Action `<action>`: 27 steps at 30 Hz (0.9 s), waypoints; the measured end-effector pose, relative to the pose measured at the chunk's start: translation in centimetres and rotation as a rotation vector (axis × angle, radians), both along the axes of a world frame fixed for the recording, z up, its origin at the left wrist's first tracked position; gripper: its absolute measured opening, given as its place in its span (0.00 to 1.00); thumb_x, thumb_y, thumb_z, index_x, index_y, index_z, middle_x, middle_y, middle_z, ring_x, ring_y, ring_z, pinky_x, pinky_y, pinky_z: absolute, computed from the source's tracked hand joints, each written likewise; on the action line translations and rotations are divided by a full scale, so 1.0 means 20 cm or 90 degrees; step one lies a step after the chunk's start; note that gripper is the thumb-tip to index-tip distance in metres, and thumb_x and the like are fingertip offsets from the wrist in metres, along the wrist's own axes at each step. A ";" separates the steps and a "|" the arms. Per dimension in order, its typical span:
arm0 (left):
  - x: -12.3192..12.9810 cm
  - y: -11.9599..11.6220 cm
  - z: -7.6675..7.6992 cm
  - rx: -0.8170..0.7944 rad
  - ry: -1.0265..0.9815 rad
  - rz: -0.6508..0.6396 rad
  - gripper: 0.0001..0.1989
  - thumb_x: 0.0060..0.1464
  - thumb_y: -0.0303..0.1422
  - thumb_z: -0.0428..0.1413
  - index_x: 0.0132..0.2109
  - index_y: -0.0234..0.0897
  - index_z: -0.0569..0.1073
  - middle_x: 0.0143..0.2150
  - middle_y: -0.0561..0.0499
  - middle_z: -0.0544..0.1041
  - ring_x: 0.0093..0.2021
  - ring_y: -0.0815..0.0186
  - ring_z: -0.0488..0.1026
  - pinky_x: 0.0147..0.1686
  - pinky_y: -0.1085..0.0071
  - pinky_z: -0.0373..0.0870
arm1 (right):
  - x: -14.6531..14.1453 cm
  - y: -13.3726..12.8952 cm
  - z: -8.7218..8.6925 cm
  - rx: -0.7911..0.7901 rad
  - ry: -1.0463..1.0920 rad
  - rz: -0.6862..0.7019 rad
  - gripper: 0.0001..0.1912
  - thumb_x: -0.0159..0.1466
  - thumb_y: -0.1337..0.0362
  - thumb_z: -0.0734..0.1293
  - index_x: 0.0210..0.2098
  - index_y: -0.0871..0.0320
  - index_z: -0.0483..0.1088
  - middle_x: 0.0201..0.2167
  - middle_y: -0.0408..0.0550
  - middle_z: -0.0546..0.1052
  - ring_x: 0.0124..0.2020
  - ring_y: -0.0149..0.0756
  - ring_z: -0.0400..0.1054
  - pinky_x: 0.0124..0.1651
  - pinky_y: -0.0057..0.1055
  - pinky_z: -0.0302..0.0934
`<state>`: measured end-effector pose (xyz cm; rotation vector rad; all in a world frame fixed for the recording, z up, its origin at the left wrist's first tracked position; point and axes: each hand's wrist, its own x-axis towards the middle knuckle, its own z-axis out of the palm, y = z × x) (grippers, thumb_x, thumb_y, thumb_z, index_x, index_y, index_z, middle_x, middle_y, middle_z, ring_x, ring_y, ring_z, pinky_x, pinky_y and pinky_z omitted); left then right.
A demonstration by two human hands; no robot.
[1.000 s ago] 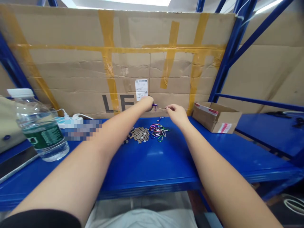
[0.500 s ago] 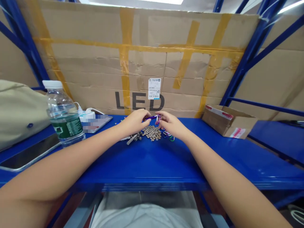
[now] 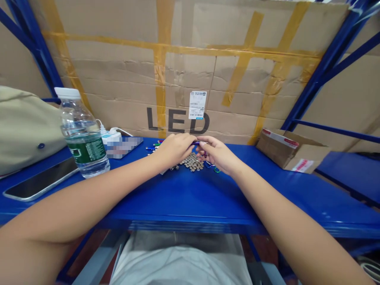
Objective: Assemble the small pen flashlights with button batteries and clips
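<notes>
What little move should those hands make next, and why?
Probably steady the purple piece with the left hand while the right hand adjusts its end: both hands meet at it, near the pile of small discs, though fingers hide too much to tell what's fastened.

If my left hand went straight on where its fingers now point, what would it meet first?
Probably the right hand, just past the purple piece between them; the exact depth is unclear.
</notes>
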<state>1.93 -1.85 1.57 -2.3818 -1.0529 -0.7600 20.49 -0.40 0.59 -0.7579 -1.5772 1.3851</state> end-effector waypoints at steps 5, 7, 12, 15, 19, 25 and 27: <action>-0.01 0.00 0.01 -0.003 -0.032 0.015 0.11 0.63 0.30 0.47 0.49 0.33 0.69 0.45 0.44 0.75 0.45 0.60 0.73 0.44 0.64 0.68 | 0.02 0.01 0.00 0.083 -0.099 -0.032 0.08 0.64 0.66 0.64 0.44 0.57 0.65 0.27 0.39 0.69 0.22 0.25 0.63 0.28 0.28 0.62; -0.02 0.00 0.01 -0.014 -0.048 0.019 0.11 0.62 0.30 0.47 0.49 0.33 0.69 0.46 0.43 0.75 0.46 0.60 0.73 0.44 0.64 0.67 | 0.03 0.01 0.00 0.101 -0.146 -0.034 0.04 0.65 0.63 0.62 0.39 0.57 0.65 0.24 0.38 0.68 0.20 0.25 0.61 0.24 0.26 0.57; -0.03 0.02 0.02 -0.042 -0.089 0.022 0.11 0.62 0.30 0.47 0.48 0.33 0.69 0.46 0.43 0.75 0.44 0.60 0.72 0.43 0.64 0.68 | 0.06 0.02 0.01 0.129 -0.218 -0.017 0.13 0.67 0.57 0.61 0.29 0.56 0.60 0.19 0.37 0.63 0.17 0.25 0.56 0.21 0.26 0.50; -0.04 0.02 0.02 -0.064 -0.098 0.013 0.11 0.61 0.30 0.47 0.48 0.33 0.69 0.46 0.42 0.75 0.44 0.60 0.72 0.44 0.63 0.68 | 0.08 0.02 0.01 0.092 -0.171 0.001 0.12 0.68 0.56 0.60 0.32 0.55 0.59 0.18 0.35 0.60 0.16 0.25 0.52 0.21 0.26 0.49; -0.04 0.04 0.01 -0.098 -0.109 -0.009 0.11 0.61 0.30 0.46 0.48 0.34 0.68 0.46 0.42 0.74 0.45 0.60 0.71 0.46 0.63 0.68 | 0.08 0.02 0.01 0.058 -0.139 0.041 0.17 0.68 0.52 0.59 0.28 0.54 0.53 0.16 0.34 0.57 0.16 0.25 0.48 0.20 0.26 0.46; -0.01 0.03 -0.02 -0.112 -0.052 -0.051 0.15 0.62 0.29 0.42 0.51 0.32 0.67 0.45 0.41 0.71 0.47 0.60 0.70 0.49 0.62 0.66 | 0.07 0.02 -0.01 0.080 -0.172 0.071 0.19 0.69 0.46 0.51 0.32 0.52 0.53 0.14 0.34 0.58 0.14 0.28 0.50 0.20 0.27 0.49; 0.00 0.02 -0.03 -0.135 -0.050 -0.043 0.15 0.62 0.29 0.43 0.52 0.32 0.67 0.46 0.41 0.71 0.47 0.59 0.70 0.49 0.61 0.66 | 0.07 0.02 -0.01 0.129 -0.216 0.057 0.19 0.70 0.46 0.49 0.32 0.52 0.52 0.14 0.34 0.58 0.14 0.29 0.50 0.21 0.28 0.50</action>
